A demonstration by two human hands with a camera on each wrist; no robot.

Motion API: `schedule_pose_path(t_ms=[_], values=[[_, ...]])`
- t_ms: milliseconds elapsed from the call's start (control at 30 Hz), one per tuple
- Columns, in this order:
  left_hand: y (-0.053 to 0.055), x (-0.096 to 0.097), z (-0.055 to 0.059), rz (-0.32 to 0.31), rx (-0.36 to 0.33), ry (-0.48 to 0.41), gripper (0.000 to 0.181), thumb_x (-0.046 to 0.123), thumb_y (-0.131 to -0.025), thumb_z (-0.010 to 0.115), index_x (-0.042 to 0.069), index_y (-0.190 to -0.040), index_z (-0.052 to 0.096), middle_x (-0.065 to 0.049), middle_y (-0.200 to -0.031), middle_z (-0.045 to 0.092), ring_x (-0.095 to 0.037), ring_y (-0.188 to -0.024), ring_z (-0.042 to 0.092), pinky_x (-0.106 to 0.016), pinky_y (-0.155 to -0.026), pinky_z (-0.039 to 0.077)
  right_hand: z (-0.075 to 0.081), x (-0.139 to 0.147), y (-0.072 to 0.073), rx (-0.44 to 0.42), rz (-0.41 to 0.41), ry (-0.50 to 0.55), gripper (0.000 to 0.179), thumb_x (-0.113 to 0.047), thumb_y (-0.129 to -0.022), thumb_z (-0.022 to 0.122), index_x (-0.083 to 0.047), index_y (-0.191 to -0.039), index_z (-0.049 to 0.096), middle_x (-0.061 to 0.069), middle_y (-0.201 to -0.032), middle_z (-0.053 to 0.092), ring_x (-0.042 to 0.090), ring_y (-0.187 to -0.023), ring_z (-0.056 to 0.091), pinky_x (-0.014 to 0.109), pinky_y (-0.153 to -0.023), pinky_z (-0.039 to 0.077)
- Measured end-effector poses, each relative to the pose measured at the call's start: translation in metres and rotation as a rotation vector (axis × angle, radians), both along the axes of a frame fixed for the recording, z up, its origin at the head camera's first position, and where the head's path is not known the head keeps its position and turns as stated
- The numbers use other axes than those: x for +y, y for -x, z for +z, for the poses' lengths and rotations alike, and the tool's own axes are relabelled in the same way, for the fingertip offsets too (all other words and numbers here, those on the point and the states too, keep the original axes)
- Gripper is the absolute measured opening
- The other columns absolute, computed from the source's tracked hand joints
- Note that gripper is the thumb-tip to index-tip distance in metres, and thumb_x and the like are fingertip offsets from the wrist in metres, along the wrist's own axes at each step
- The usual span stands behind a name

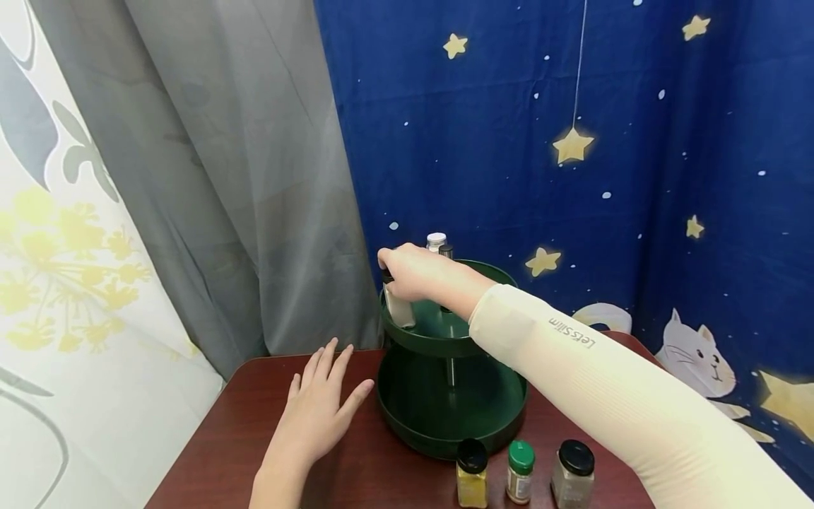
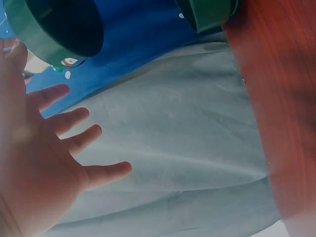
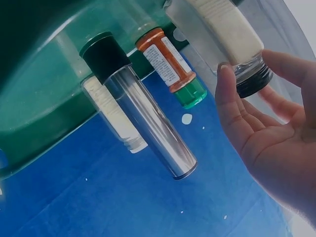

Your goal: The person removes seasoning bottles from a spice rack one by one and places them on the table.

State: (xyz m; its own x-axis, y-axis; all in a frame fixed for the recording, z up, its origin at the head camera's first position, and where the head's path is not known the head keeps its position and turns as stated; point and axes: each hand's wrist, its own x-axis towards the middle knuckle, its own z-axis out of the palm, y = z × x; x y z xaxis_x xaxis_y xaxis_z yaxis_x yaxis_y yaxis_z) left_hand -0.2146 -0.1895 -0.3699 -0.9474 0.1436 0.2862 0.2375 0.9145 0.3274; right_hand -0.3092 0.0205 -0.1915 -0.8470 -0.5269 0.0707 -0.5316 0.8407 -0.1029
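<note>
My right hand pinches a clear spice jar by its black lid, thumb and fingers around the cap. The jar, pale inside, stands slightly tilted over the left side of the upper tier of a dark green two-tier rack. In the right wrist view, an orange-brown bottle with a green cap, a white-capped jar and the rack's metal post appear beside the held jar. My left hand spreads its fingers left of the rack's lower tier and holds nothing.
In front of the rack, a yellow-filled jar with a black lid, a small green-capped bottle and a black-lidded jar stand on the reddish table. Grey and blue curtains hang behind.
</note>
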Motion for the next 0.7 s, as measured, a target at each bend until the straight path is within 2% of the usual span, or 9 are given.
schedule_pose_path(t_ms=[267, 400, 700], values=[[-0.0013, 0.0019, 0.0032, -0.007, -0.038, -0.017, 0.080, 0.072, -0.106, 0.043, 0.023, -0.169, 0.034, -0.010, -0.180, 0.018, -0.040, -0.166, 0.016, -0.079, -0.126, 0.015, 0.0005, -0.0001, -0.0020, -0.009, -0.010, 0.003, 0.042, -0.032, -0.110, 0.061, -0.010, -0.146, 0.054, 0.012, -0.138, 0.067, 0.022, -0.121, 0.069, 0.038, -0.101, 0.060], [-0.0010, 0.0012, 0.0031, -0.008, -0.039, -0.019, 0.079, 0.070, -0.106, 0.044, 0.022, -0.168, 0.035, -0.010, -0.180, 0.019, -0.041, -0.166, 0.016, -0.079, -0.125, 0.016, 0.0003, 0.0015, -0.0016, -0.008, -0.013, 0.022, 0.040, -0.032, -0.110, 0.061, -0.010, -0.144, 0.056, 0.011, -0.134, 0.068, 0.021, -0.117, 0.070, 0.037, -0.097, 0.061], [-0.0003, -0.0005, 0.0032, -0.008, -0.045, -0.008, 0.085, 0.078, -0.103, 0.037, 0.022, -0.168, 0.036, -0.010, -0.179, 0.020, -0.041, -0.166, 0.017, -0.079, -0.125, 0.016, -0.0021, 0.0071, 0.0000, -0.001, -0.053, 0.108, 0.041, -0.029, -0.107, 0.066, -0.004, -0.139, 0.061, 0.012, -0.127, 0.070, 0.021, -0.107, 0.069, 0.036, -0.088, 0.060]])
